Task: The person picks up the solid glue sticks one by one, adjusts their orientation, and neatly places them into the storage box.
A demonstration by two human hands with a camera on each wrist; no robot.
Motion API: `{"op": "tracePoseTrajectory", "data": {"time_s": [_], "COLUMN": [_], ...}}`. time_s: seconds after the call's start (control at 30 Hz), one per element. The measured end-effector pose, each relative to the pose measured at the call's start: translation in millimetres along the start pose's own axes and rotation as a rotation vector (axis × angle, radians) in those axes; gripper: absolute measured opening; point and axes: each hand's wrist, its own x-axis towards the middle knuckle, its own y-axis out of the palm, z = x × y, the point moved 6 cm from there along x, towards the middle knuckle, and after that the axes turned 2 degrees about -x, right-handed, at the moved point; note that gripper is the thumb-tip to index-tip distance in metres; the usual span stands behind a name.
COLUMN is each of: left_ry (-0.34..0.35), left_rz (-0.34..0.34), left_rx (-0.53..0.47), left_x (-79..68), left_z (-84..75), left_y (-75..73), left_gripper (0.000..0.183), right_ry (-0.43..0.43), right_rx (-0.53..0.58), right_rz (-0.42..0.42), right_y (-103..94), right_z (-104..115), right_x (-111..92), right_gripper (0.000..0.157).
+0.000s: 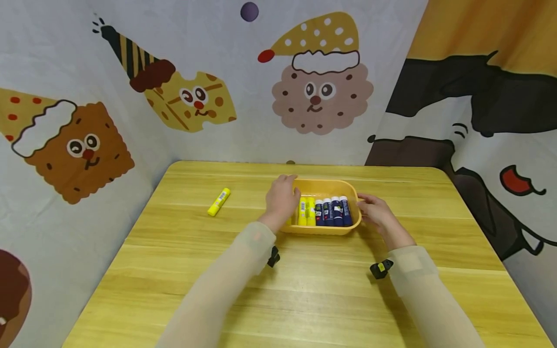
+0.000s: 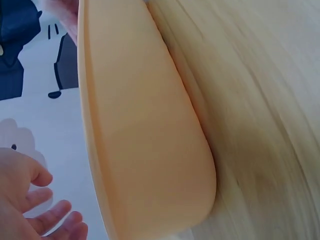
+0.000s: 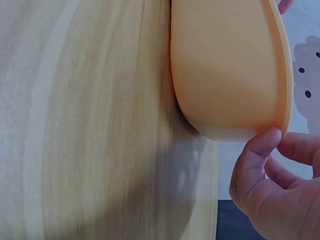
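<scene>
A shallow orange plastic basket stands on the table, holding yellow glue sticks and several dark blue glue sticks with white caps, side by side. Over the basket's left end is my left hand, hiding part of that end. In the left wrist view this left hand has loosely bent fingers, apart from the basket's wall. My right hand is at the basket's right end. The right wrist view shows the right hand pinching the rim between thumb and fingers.
One yellow glue stick lies by itself on the wooden table, left of the basket. Behind the table hangs a cloth printed with cartoon figures. Both wrists wear small black cameras.
</scene>
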Motion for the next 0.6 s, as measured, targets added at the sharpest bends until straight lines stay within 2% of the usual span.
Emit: {"op": "tracePoseTrajectory", "data": {"time_s": [0.13,0.43,0.6], "left_ry": [-0.003,-0.015,-0.028], "left_rz": [-0.022,-0.086,-0.077], "left_rx": [-0.056,-0.091,-0.112], "left_x": [2.4,6.6,8.5], "left_z": [10.0,37.3,54.3], "left_y": [-7.5,-26.7,-32.6], "left_gripper": [0.042,0.045,0.05], "right_ry": [-0.001,-0.004,-0.004], "right_rx": [-0.002,0.006,0.002], "right_rz": [0.002,-0.001,-0.001], "right_y": [0.2,0.0,0.6], "right_z": [0.6,2.2,3.1], "right_x": [-0.5,-3.1,-3.7], "right_gripper": [0.05,0.049,0.049]}}
